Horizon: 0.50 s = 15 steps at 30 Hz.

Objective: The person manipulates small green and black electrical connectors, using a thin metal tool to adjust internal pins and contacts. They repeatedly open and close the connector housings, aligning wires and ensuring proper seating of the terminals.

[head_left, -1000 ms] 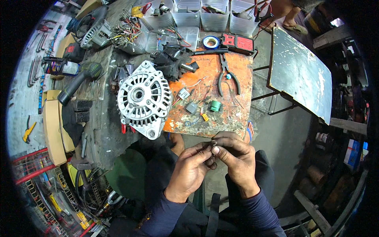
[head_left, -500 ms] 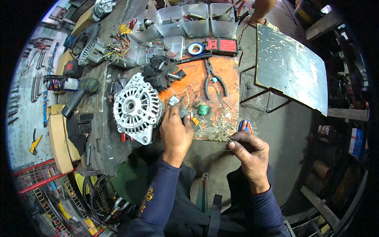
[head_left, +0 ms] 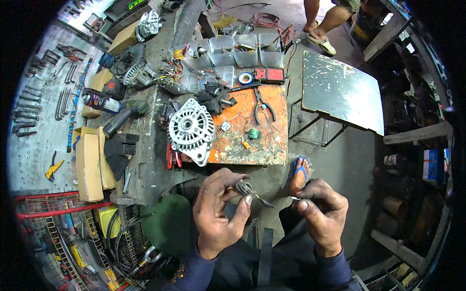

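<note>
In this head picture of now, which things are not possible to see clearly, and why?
All in the head view:
Tiny piece in the right hand: too small to identify, partly covered by that hand.
Wired part in the left hand: partly covered by that hand; its wire ends are too small.
Other person's legs: the body above is cut off by the top edge.

From my end I can make out an orange-patched bench (head_left: 276, 99), a grey floor (head_left: 357, 165), a scuffed dark-legged table (head_left: 340, 92), dim shelving (head_left: 412, 135) on the right, and a pale tool-hung panel (head_left: 30, 153) on the left.
</note>
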### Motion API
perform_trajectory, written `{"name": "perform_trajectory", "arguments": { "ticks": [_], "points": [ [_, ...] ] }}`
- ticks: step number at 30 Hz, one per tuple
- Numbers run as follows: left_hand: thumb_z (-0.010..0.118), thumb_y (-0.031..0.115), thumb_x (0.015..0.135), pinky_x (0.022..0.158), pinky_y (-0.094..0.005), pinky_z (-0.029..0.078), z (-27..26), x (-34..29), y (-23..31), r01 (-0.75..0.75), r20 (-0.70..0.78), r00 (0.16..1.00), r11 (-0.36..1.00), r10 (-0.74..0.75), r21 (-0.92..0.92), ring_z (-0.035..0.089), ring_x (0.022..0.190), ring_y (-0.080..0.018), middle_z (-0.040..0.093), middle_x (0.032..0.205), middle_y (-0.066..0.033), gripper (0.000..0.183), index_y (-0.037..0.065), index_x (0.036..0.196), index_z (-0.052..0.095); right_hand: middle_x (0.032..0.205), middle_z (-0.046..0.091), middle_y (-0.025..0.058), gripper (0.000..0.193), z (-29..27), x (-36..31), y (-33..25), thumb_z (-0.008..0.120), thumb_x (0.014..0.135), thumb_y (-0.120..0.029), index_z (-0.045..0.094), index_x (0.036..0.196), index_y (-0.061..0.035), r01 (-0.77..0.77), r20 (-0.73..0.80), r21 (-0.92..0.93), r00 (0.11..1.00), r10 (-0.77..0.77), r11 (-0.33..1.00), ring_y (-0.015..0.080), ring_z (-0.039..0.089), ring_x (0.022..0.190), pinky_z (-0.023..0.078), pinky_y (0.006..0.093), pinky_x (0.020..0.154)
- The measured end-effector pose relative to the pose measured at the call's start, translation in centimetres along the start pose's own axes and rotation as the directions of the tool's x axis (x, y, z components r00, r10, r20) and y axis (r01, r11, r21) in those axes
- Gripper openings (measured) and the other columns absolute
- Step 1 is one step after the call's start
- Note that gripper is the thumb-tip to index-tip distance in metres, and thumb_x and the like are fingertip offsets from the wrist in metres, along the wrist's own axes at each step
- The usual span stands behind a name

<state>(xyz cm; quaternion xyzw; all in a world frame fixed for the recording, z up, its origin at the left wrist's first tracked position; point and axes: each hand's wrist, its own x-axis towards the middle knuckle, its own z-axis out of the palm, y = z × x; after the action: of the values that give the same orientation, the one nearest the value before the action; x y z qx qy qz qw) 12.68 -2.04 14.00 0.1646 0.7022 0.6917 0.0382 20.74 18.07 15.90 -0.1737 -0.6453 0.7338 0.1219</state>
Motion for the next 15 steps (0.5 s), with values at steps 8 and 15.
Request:
{"name": "perform_trajectory", "arguments": {
  "ticks": [8, 15],
  "points": [
    [0.072, -0.012, 0.087, 0.101, -0.0336, 0.055, -2.7, -5.7, 5.4, -0.028, 0.113, 0.992, 0.981, 0.051, -0.192, 0.064, 0.117, -0.0243, 0.058, 0.130, -0.0196, 0.049, -0.007, 0.132, 0.051, 0.087, 0.072, 0.0115, 0.015, 0.5, -7.9, -5.0, 0.083, 0.081, -0.004, 0.076, 0.092, 0.0052, 0.122, -0.028, -0.009, 0.992, -0.123, 0.992, 0.0198, 0.065, 0.079, 0.049, 0.0304, 0.073],
    [0.081, 0.000, 0.083, 0.097, -0.0434, 0.063, -2.3, -10.1, 7.9, 0.242, 0.097, 0.970, 0.842, -0.223, -0.482, 0.066, 0.117, -0.0305, 0.057, 0.129, -0.0123, 0.057, 0.002, 0.132, 0.050, 0.088, 0.073, 0.0117, 0.014, 1.6, -11.7, -6.7, 0.082, 0.082, -0.005, 0.076, 0.092, 0.0036, 0.076, 0.104, -0.055, 0.992, -0.070, 0.996, 0.0205, 0.067, 0.080, 0.051, 0.0322, 0.074]
  ]
}}
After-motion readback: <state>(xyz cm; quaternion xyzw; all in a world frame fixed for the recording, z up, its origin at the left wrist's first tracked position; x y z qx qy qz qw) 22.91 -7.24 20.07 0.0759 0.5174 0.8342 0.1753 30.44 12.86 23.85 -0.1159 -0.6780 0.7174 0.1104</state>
